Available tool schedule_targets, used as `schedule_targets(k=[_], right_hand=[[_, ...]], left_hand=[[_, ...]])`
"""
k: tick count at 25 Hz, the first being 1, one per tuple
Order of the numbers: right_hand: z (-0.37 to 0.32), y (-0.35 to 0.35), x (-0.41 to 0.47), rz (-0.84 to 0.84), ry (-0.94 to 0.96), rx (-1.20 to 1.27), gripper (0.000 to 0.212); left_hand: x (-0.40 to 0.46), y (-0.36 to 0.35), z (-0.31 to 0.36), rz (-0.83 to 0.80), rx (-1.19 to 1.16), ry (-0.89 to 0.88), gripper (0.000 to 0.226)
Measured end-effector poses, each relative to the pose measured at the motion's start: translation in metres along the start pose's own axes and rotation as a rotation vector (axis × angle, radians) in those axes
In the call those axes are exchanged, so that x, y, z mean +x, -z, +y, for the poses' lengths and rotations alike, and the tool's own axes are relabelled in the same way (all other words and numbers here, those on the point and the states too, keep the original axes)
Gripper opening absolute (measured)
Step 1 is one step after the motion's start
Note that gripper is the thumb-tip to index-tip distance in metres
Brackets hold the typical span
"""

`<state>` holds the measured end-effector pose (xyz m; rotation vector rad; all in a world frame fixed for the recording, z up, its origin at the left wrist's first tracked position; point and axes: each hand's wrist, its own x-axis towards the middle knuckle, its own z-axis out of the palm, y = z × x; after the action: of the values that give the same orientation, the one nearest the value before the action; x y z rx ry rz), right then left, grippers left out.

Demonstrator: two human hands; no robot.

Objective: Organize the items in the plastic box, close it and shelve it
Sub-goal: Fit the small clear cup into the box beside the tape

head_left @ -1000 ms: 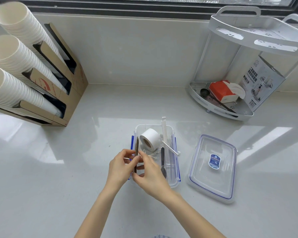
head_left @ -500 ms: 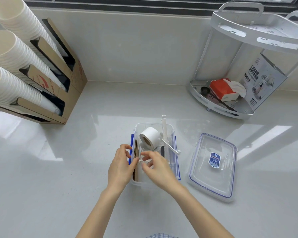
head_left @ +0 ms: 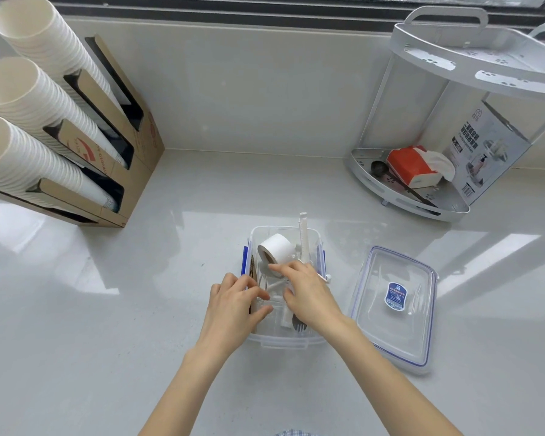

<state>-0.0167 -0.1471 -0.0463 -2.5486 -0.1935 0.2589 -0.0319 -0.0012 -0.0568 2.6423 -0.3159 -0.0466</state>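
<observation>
Both hands are being held inside the open plastic box (head_left: 283,343) at the table's (head_left: 107,309) near middle, the left hand (head_left: 233,305) loosely spread, the right hand (head_left: 309,294) touching the white roll (head_left: 276,250), the lid (head_left: 394,305) lying just right

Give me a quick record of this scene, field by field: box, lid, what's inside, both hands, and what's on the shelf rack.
box: clear plastic box, open, on the counter
lid: off, lying flat on the counter right of the box
contents: white tape roll, long white clip sticking out over the far rim, brown sticks by the left wall
left hand: inside the box, on the left
right hand: inside the box, fingers by the roll
rack: white corner rack, lower tier holds a red tissue pack
</observation>
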Motion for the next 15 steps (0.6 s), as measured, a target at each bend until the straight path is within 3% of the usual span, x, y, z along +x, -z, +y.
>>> schedule_targets(k=[5, 12, 15], right_hand=[[-0.004, -0.005, 0.006, -0.130, 0.059, -0.127, 0.051], [0.000, 0.006, 0.004, 0.067, -0.107, 0.034, 0.024], [0.003, 0.010, 0.002, 0.035, -0.102, 0.042, 0.021]], left_hand=[[-0.007, -0.004, -0.002, 0.025, -0.014, -0.021, 0.022], [-0.007, -0.003, 0.001, -0.015, 0.027, 0.007, 0.027], [-0.007, -0.003, 0.001, -0.038, 0.045, 0.004, 0.033]])
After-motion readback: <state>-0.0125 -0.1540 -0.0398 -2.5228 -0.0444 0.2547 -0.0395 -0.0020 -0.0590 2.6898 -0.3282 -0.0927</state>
